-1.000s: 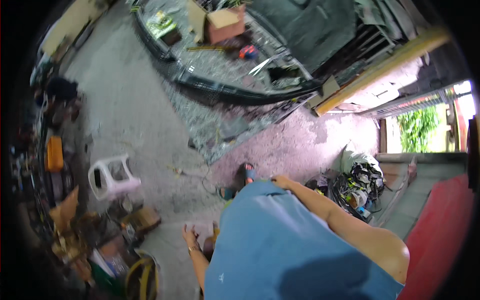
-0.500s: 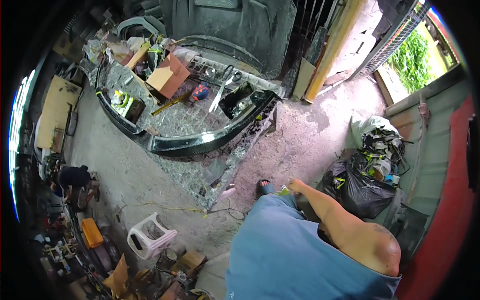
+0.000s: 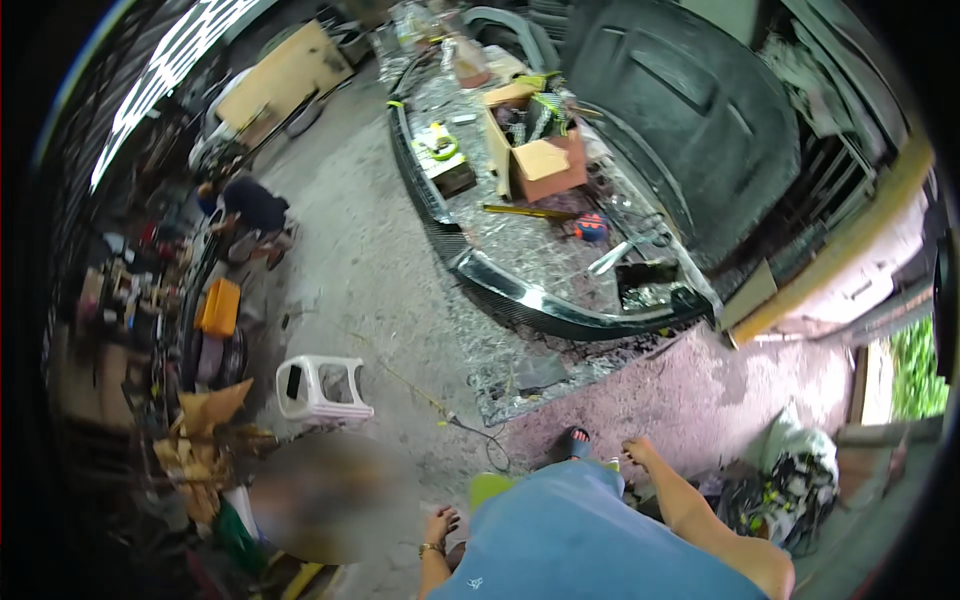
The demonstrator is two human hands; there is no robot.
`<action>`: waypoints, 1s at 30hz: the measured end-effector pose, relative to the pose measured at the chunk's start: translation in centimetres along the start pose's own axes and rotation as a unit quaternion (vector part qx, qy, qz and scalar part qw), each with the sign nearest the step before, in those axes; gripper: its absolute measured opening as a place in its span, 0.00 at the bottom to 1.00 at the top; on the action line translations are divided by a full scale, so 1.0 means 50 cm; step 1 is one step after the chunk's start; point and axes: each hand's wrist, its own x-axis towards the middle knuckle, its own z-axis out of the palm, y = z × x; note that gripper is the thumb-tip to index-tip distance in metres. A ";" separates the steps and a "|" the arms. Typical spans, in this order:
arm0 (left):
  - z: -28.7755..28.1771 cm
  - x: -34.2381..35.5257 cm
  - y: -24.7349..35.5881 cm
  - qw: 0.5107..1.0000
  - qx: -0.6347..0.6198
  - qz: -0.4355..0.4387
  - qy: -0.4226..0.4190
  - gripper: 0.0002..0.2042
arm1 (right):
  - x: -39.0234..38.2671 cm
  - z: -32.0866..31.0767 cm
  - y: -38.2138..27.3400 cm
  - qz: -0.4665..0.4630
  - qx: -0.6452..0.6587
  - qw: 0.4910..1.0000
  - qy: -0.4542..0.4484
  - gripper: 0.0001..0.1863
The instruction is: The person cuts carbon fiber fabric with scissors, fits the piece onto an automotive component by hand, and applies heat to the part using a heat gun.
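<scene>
My left hand [image 3: 440, 524], with a band at the wrist, hangs low beside my body, fingers loosely bent and apart with nothing in them. On the other side my right hand [image 3: 635, 451] hangs over the floor near my sandalled foot, fingers slightly curled and seemingly holding nothing. Neither hand touches the worktable [image 3: 495, 395]. A long curved glossy black car trim piece [image 3: 520, 303] lies along the table's edge. Within its curve are scissors [image 3: 612, 258], a blue-and-orange rounded object [image 3: 591, 228], a yellow stick [image 3: 530, 211], an open cardboard box [image 3: 552, 170] and a green tape roll [image 3: 437, 146].
A white plastic stool [image 3: 330, 388] stands left of a cable [image 3: 420, 397] on the floor. Another person [image 3: 252, 212] crouches farther left by an orange container [image 3: 219, 307]. Filled bags [image 3: 795, 480] sit at the right. A dark car hood [image 3: 690, 110] leans behind the table.
My view has swung left, so the table sits farther right. My left hand has come into view. The right hand still hangs beside me.
</scene>
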 end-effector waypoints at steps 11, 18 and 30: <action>-0.167 -0.009 -0.116 0.996 0.010 -0.087 -0.022 0.10 | -0.022 0.118 -0.030 0.072 0.005 0.997 0.007 0.15; -0.438 0.279 -0.074 0.987 0.137 -0.048 -0.065 0.09 | -0.040 0.331 -0.111 -0.142 -0.404 0.900 0.085 0.17; -0.756 0.565 0.433 0.988 0.087 0.121 -0.031 0.05 | -0.196 0.743 -0.336 -0.001 -0.124 0.992 0.036 0.15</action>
